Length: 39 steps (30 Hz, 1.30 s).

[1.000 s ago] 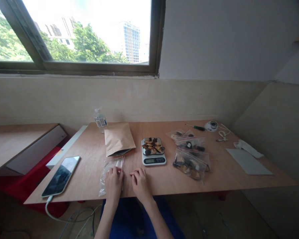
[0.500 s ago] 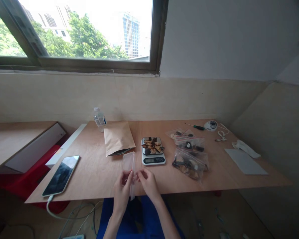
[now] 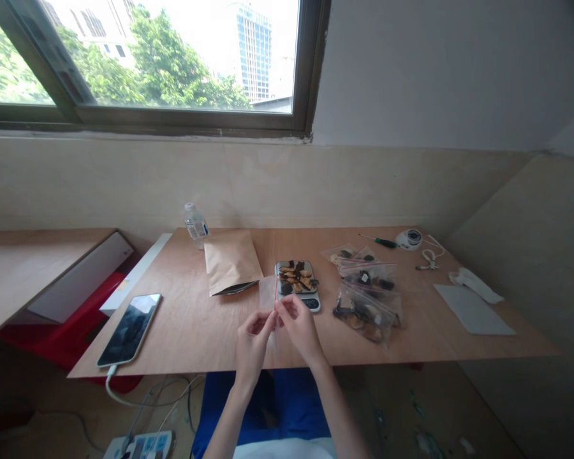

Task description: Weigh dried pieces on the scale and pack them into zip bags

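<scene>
My left hand (image 3: 252, 343) and my right hand (image 3: 300, 327) are raised over the table's front edge. Both pinch the mouth of a small clear zip bag (image 3: 268, 294) with a red seal strip, holding it upright between them. The bag looks empty. Just behind it stands a small kitchen scale (image 3: 297, 291) with a heap of dried brown and dark pieces on its platform. To the right of the scale lie three clear zip bags (image 3: 367, 305) filled with similar pieces.
A brown paper pouch (image 3: 231, 261) lies behind my left hand, with a small water bottle (image 3: 196, 224) beyond it. A phone (image 3: 130, 327) on a white cable rests at the table's left. A screwdriver (image 3: 377, 241), a round white device (image 3: 408, 239) and a grey sheet (image 3: 473, 309) lie at the right.
The clear bag lay flat on the table under my left hand; both hands have lifted it and carried it rightward, up in front of the scale.
</scene>
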Each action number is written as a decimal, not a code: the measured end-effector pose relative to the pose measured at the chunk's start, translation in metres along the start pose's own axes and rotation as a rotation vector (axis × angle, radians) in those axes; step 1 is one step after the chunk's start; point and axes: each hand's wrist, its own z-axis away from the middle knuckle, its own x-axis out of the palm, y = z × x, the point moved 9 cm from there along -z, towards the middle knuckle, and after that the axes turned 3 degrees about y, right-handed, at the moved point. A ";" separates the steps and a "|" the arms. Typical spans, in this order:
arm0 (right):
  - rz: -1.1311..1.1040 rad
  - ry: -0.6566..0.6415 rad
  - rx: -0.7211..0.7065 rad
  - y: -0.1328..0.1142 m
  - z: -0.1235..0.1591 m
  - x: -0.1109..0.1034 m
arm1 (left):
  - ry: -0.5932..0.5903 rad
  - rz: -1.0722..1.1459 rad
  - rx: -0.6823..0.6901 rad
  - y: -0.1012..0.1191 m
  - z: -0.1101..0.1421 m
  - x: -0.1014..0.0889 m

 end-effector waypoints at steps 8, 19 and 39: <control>-0.028 0.011 -0.033 -0.001 -0.012 -0.007 | 0.064 0.023 0.031 0.010 -0.011 0.003; 0.051 0.088 -0.005 0.014 -0.026 -0.043 | 0.363 -0.012 0.128 0.019 -0.028 -0.038; 1.100 0.036 -0.271 0.081 -0.098 -0.072 | 0.314 -0.380 0.114 -0.002 -0.034 -0.017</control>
